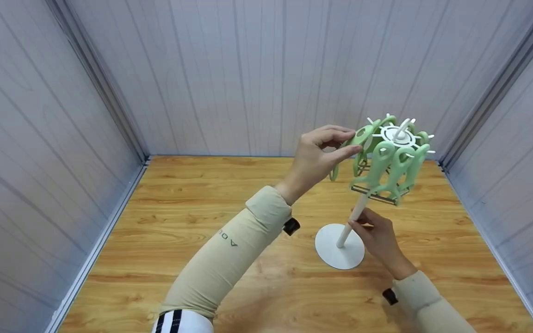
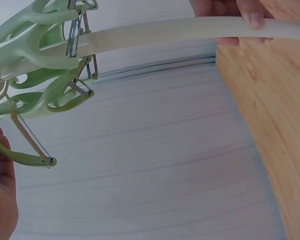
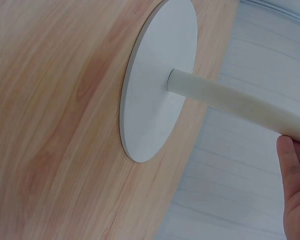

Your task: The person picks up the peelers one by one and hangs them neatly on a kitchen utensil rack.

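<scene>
A white stand [image 1: 359, 206] with a round base [image 3: 155, 115] stands on the wooden surface, its top ringed with short white pegs [image 1: 398, 135]. Several green Y-shaped peelers [image 1: 380, 162] hang from the pegs, metal blades downward. At the left of the ring, my left hand [image 1: 315, 150] pinches one green peeler [image 1: 361, 135] between thumb and fingers, close to a peg. That peeler's blade [image 2: 32, 136] shows in the left wrist view; whether its hole is on the peg I cannot tell. Lower down, my right hand [image 1: 377, 238] holds the pole with thumb and fingers.
The wooden tabletop [image 1: 192, 208] runs up to a pale panelled back wall [image 1: 248, 78]. Side walls with metal corner strips [image 1: 100, 88] stand at left and right. Dark wrist-worn pieces [image 1: 291, 226] show below both sleeves.
</scene>
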A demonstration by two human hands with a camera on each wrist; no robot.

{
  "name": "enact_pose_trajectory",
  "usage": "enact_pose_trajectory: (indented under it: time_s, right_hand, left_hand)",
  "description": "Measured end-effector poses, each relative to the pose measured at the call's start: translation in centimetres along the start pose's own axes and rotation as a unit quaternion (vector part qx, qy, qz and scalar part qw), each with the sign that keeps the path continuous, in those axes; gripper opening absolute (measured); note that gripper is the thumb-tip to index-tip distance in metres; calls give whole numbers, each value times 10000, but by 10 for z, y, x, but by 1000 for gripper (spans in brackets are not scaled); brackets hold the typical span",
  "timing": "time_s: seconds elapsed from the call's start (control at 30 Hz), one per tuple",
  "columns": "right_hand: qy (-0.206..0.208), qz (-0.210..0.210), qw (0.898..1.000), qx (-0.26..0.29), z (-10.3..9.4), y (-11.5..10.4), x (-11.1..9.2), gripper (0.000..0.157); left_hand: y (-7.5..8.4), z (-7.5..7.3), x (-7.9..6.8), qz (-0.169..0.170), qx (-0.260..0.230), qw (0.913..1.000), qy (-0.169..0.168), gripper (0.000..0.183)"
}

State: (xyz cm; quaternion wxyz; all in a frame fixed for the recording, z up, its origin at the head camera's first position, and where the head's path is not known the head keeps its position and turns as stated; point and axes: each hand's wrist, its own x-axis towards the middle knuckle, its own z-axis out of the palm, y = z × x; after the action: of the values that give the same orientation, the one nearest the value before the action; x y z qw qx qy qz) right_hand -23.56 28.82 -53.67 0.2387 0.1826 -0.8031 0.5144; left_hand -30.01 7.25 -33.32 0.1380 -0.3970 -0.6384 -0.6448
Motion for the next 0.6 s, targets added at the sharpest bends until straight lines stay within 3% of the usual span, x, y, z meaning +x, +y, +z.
enact_pose_trajectory:
  time_s: [0.4, 0.6]
  right_hand:
    - [3, 30, 10000, -16, 0, -2, 0, 21]
    - [55, 16, 10000, 2, 1, -1, 0, 22]
  left_hand:
    - [-4, 9, -8, -51, 107, 9989, -450, 34]
    - [-9, 11, -11, -7, -121, 9990, -429, 35]
